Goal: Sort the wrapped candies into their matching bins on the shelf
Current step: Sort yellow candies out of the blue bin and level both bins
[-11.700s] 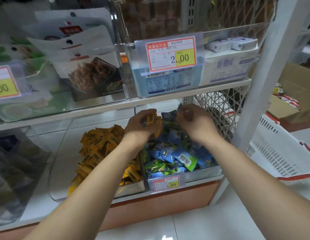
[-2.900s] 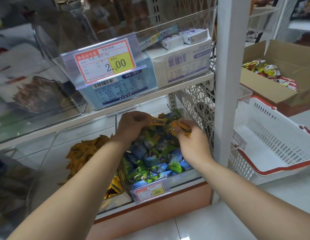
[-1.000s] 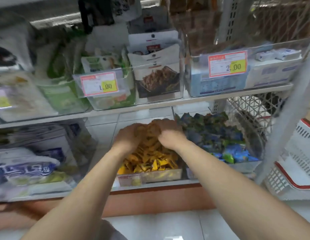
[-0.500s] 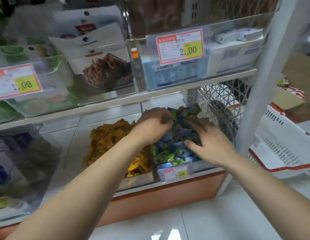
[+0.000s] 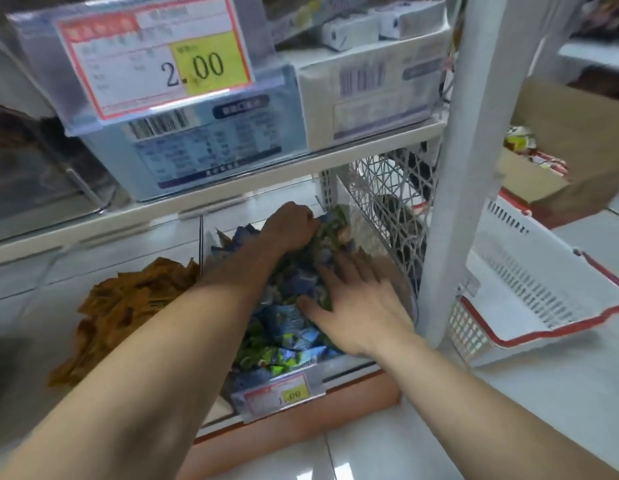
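I see the left hand (image 5: 290, 226) at the back edge of the clear bin (image 5: 337, 366), fingers curled into the blue-green candies (image 5: 287, 327); whether it pinches one, I cannot tell. The right hand (image 5: 361, 308) lies spread flat on them toward the right wall. Yellow candies (image 5: 128, 299) lie past the left wall.

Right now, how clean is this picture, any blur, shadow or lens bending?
Head view: motion blur smears the lower price tag and the orange candies; the 2.00 tag is legible; the wide lens bows the white post; the left hand sits in the shelf's shadow, the right hand brighter.
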A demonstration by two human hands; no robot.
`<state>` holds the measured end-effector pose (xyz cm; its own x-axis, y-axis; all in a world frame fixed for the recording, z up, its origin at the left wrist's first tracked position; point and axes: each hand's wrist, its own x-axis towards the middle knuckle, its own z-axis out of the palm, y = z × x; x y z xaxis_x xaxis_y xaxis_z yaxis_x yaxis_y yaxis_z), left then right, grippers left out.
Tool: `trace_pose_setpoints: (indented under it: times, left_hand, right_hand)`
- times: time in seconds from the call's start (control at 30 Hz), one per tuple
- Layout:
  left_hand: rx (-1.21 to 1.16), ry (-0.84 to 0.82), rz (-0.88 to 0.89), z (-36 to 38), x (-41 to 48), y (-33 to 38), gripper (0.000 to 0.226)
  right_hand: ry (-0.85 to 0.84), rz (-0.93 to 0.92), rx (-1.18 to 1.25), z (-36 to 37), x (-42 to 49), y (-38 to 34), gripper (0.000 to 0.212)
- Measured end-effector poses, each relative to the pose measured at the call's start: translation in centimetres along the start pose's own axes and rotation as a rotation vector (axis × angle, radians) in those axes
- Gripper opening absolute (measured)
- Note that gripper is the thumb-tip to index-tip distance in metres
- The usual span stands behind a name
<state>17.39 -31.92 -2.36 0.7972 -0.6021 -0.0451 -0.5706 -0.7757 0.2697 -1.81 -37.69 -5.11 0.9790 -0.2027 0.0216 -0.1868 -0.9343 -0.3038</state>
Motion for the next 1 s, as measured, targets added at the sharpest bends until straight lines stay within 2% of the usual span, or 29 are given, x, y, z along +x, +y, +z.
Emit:
trace_pose_setpoints:
  times: [0.23, 0.47, 0.63, 0.8, 0.87, 0.93, 1.0]
  left_hand:
    - [-0.001, -0.072, 0.039, 0.1, -0.5, -0.2, 0.040]
    - [-0.097, -0.237, 0.018, -0.9, 0.2, -0.1, 0.047]
    - [-0.135, -0.332, 0.013, -1.1, 0.5, 0.3, 0.037]
    - [-0.278, -0.324, -0.021, -1.1, 0.2, -0.2, 0.038]
    - [-0.354, -0.328, 0.000, -1.1, -0.1, -0.1, 0.050]
    - [-0.328, -0.360, 0.056, -1.1, -0.1, 0.0, 0.058]
    - [-0.250, -0.358, 0.091, -1.1, 0.0, 0.1, 0.051]
  right_hand:
    - [0.037, -0.003, -0.019, -0.3, -0.5, -0.4, 0.074]
    - [0.030, 0.001, 0.006, -0.4, -0.5, -0.3, 0.077]
    - [0.035, 0.007, 0.018, -0.4, -0.5, -0.4, 0.079]
    - [0.034, 0.005, 0.019, -0.4, -0.6, -0.4, 0.076]
    - [0.038, 0.004, 0.013, -0.5, -0.6, -0.4, 0.075]
    - [0.048, 0.003, 0.008, -0.6, -0.7, -0.5, 0.075]
    - [0.054, 0.004, 0.009, -0.6, -0.7, -0.5, 0.074]
